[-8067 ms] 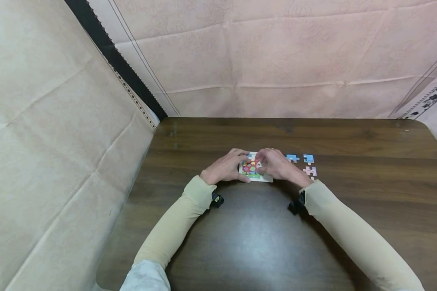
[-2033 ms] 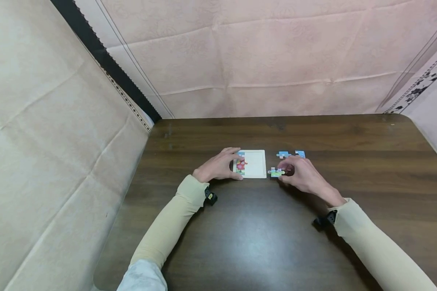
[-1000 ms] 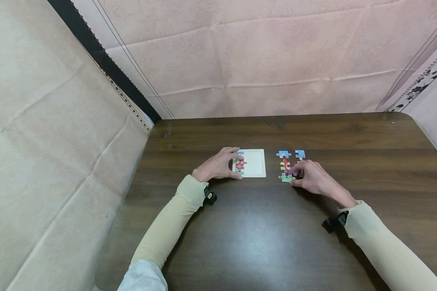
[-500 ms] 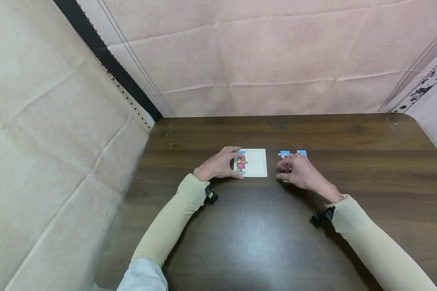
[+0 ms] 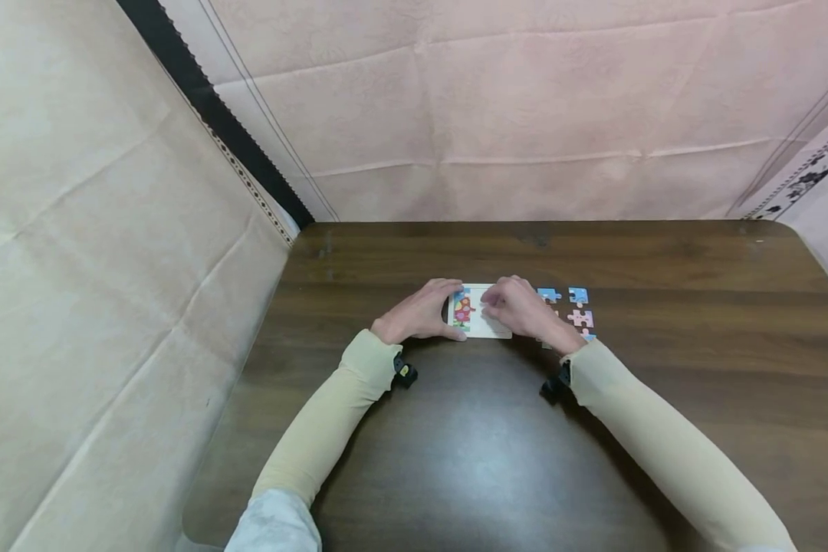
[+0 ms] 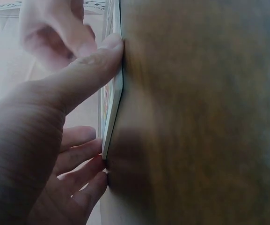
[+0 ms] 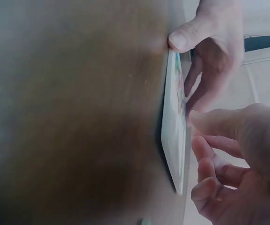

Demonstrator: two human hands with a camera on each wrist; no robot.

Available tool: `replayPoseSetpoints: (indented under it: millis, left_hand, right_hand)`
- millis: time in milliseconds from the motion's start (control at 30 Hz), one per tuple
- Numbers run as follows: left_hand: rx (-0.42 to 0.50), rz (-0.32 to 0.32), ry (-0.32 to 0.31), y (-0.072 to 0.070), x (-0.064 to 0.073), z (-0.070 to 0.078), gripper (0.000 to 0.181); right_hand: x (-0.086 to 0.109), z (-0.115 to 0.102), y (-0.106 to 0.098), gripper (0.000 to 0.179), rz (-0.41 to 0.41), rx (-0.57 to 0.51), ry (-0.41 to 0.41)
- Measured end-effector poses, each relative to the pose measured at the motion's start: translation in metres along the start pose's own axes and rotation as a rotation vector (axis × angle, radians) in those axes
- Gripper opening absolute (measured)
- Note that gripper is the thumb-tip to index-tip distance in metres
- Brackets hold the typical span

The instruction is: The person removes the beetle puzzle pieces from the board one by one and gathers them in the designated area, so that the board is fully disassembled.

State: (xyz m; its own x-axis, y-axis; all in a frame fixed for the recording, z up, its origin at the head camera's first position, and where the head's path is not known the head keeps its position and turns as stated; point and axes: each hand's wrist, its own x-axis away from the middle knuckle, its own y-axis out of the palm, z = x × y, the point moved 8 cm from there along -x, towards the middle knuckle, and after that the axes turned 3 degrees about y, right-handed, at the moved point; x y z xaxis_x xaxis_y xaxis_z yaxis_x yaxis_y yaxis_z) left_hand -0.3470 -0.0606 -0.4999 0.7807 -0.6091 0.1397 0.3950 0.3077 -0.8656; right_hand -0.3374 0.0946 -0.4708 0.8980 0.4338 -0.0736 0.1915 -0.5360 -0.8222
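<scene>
My left hand (image 5: 419, 313) grips the left end of a white puzzle board (image 5: 491, 331), thumb at its near edge and fingers at the far edge. A strip of colourful jigsaw pieces (image 5: 463, 310), blue, red and green, fills the board's left side. Over the bare part of the board, my right hand (image 5: 519, 308) has its fingers bent and fingertips close to the surface. In the right wrist view no piece shows between the thumb and fingers of the right hand (image 7: 247, 150). Loose jigsaw pieces lie right of the board: a blue one (image 5: 548, 294), another blue one (image 5: 578, 295) and a pink one (image 5: 581, 318).
The right hand and forearm partly cover more loose pieces. The brown wooden table (image 5: 469, 452) extends around the board. A pale cloth (image 5: 538, 115) hangs behind it, with another cloth (image 5: 110, 307) at the left.
The right hand set a green piece down right of the board, then moved left over the board. Earlier, more of the picture was in the board. The left hand keeps its grip.
</scene>
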Motion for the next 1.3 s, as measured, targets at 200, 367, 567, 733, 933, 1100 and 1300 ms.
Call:
replayPoseSetpoints:
  millis: [200,367,567,733,933,1100,1300]
  left_hand:
    - [-0.003,0.002,0.016,-0.001,-0.002,0.004,0.104]
    - [-0.005,0.008,0.04,-0.001,-0.004,0.007,0.105]
    - [0.003,0.013,0.044,-0.003,-0.005,0.008,0.106]
    - [0.012,-0.002,0.025,-0.003,-0.003,0.005,0.107]
    - [0.015,0.005,0.025,-0.003,-0.003,0.002,0.104]
    - [0.017,-0.009,0.016,0.0,-0.003,0.002,0.105]
    - [0.009,-0.014,-0.002,-0.001,0.0,0.0,0.104]
  right_hand:
    - [-0.021,-0.002,0.01,0.026,-0.021,-0.001,0.015]
    - [-0.027,-0.001,0.016,0.026,-0.065,-0.007,0.072]
    - [-0.03,0.0,0.019,0.02,-0.088,-0.045,0.128]
    - [-0.039,0.013,0.031,0.015,-0.089,-0.055,0.11]
    - [-0.05,0.027,0.046,0.017,-0.071,-0.005,0.044]
    - [-0.043,0.027,0.035,0.036,-0.069,0.005,0.14]
    - [-0.054,0.04,0.044,0.04,-0.07,0.023,0.113]
